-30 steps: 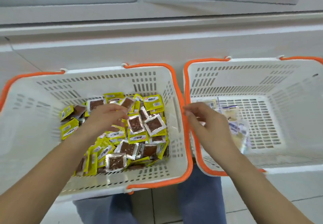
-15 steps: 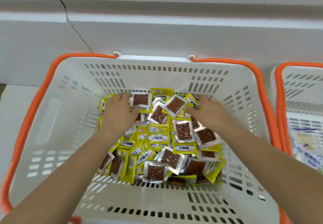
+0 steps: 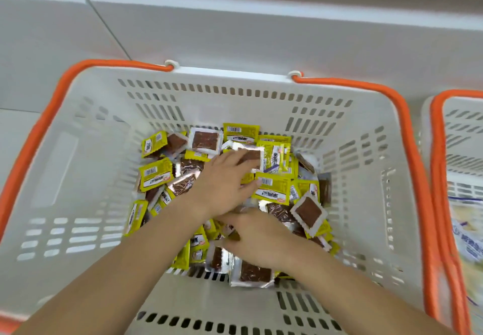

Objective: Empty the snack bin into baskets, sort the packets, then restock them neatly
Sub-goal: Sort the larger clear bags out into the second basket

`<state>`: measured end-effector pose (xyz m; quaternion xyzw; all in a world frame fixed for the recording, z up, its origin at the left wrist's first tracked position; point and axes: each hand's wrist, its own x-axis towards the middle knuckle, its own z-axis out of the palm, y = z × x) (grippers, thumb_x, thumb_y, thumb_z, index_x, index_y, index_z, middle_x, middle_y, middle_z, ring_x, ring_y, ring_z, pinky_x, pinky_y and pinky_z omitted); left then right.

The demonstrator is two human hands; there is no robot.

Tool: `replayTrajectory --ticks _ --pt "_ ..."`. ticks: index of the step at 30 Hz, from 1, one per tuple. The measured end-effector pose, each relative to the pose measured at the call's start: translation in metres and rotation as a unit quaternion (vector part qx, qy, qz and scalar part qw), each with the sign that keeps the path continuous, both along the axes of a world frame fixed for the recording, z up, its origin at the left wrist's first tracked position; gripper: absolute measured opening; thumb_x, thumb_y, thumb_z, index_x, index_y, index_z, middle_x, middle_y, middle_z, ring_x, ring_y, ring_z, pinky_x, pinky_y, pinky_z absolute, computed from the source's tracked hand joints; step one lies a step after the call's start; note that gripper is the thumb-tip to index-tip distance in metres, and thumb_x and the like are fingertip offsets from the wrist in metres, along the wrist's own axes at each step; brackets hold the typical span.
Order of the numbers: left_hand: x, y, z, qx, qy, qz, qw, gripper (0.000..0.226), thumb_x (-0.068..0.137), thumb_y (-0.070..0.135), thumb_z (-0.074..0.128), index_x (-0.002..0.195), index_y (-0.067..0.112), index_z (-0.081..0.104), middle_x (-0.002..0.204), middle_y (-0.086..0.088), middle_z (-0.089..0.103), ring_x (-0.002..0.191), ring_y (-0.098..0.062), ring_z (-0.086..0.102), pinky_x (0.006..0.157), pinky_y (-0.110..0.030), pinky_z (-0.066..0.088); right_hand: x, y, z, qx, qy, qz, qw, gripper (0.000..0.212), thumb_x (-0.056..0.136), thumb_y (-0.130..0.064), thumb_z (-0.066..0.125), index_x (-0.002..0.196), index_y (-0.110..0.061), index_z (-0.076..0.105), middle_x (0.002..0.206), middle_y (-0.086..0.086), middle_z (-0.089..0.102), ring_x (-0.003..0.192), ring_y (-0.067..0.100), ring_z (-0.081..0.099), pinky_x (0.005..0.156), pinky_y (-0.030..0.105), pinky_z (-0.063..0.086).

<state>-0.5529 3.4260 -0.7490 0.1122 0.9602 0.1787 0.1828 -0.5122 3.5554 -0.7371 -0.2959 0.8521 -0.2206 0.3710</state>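
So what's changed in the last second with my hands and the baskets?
The right hand left the right basket and joined the left hand in the left basket. From the pile's far corners, both hands drew together mid-pile, left wrist crossing above the right hand. No clear grip on any packet. The snack packets remain heaped in that basket.

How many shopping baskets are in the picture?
2. One white basket with an orange handle fills the middle, holding the snack packets and both hands. A second basket shows partly at the right edge.
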Motion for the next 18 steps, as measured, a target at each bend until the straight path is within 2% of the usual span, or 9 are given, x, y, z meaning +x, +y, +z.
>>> replayTrajectory --ticks 3,5,7,10,11,12,15,17,18 --pt "0.006 -0.013 -0.012 -0.12 -0.021 -0.03 0.992 0.055 0.099 0.046 0.037 0.149 0.039 0.018 0.161 0.004 -0.002 0.148 -0.017 0.002 0.118 -0.041 0.005 -0.027 0.021 0.013 -0.009 0.007 -0.151 0.988 0.022 0.094 -0.031 0.048 0.104 -0.026 0.068 0.101 0.001 0.068 0.094 0.022 0.062 0.08 0.036 0.051" --pt "0.006 -0.023 -0.006 -0.161 -0.025 -0.021 0.986 0.056 0.1 0.038 0.039 0.151 0.037 0.014 0.161 0.005 -0.008 0.148 -0.017 -0.003 0.119 -0.043 0.004 -0.045 0.034 0.016 -0.009 0.059 -0.289 0.956 0.022 0.094 -0.028 0.049 0.102 -0.027 0.069 0.101 -0.001 0.071 0.089 0.02 0.064 0.079 0.035 0.052" --pt "0.006 -0.034 -0.001 -0.194 -0.027 -0.011 0.98 0.059 0.1 0.032 0.041 0.151 0.036 0.012 0.161 0.003 -0.007 0.148 -0.019 0.0 0.118 -0.043 0.006 -0.06 0.042 0.006 -0.026 0.095 -0.352 0.931 0.029 0.096 -0.026 0.049 0.121 -0.024 0.062 0.12 0.004 0.065 0.099 0.024 0.062 0.086 0.033 0.049" --pt "0.013 -0.053 0.002 -0.237 -0.025 0.021 0.971 0.06 0.099 0.04 0.042 0.151 0.036 0.013 0.161 0.001 -0.002 0.148 -0.022 0.007 0.118 -0.043 0.008 -0.062 0.04 -0.015 0.027 0.038 -0.283 0.958 0.047 0.1 -0.033 0.042 0.145 -0.019 0.038 0.151 0.01 0.036 0.136 0.025 0.036 0.107 0.032 0.03" --pt "0.017 -0.058 0.003 -0.241 -0.026 0.037 0.969 0.058 0.098 0.042 0.042 0.15 0.037 0.016 0.161 0.0 0.001 0.147 -0.022 0.009 0.118 -0.043 0.009 -0.056 0.036 -0.02 0.051 0.029 -0.252 0.966 0.048 0.1 -0.036 0.039 0.145 -0.019 0.038 0.152 0.012 0.033 0.14 0.025 0.031 0.109 0.033 0.027" --pt "0.022 -0.064 0.004 -0.245 -0.027 0.054 0.968 0.057 0.098 0.042 0.042 0.15 0.036 0.02 0.161 0.0 0.004 0.147 -0.024 0.011 0.117 -0.044 0.011 -0.05 0.034 -0.023 0.066 0.044 -0.236 0.969 0.045 0.1 -0.038 0.038 0.141 -0.019 0.042 0.148 0.013 0.038 0.137 0.026 0.035 0.108 0.035 0.031" --pt "0.032 -0.071 0.007 -0.26 -0.03 0.114 0.959 0.05 0.093 0.039 0.05 0.142 0.031 0.042 0.156 -0.005 0.026 0.14 -0.031 0.028 0.113 -0.046 0.021 -0.042 0.029 -0.017 0.027 0.097 -0.293 0.951 0.034 0.1 -0.037 0.04 0.12 -0.017 0.058 0.114 0.009 0.06 0.109 0.025 0.055 0.085 0.035 0.044" --pt "0.028 -0.073 0.01 -0.253 0.019 0.139 0.957 0.032 0.09 0.033 0.056 0.118 0.02 0.065 0.133 -0.011 0.056 0.124 -0.034 0.047 0.101 -0.047 0.036 -0.047 0.03 -0.01 0.003 0.084 -0.341 0.936 0.028 0.098 -0.035 0.046 0.115 -0.016 0.056 0.101 0.005 0.063 0.096 0.024 0.06 0.074 0.034 0.045" --pt "0.025 -0.073 0.014 -0.252 0.06 0.145 0.955 0.021 0.087 0.027 0.06 0.098 0.013 0.071 0.107 -0.015 0.068 0.106 -0.036 0.057 0.089 -0.046 0.044 -0.05 0.03 -0.008 0.01 0.068 -0.343 0.937 0.028 0.096 -0.035 0.049 0.117 -0.017 0.053 0.097 0.003 0.064 0.09 0.023 0.061 0.071 0.033 0.046"
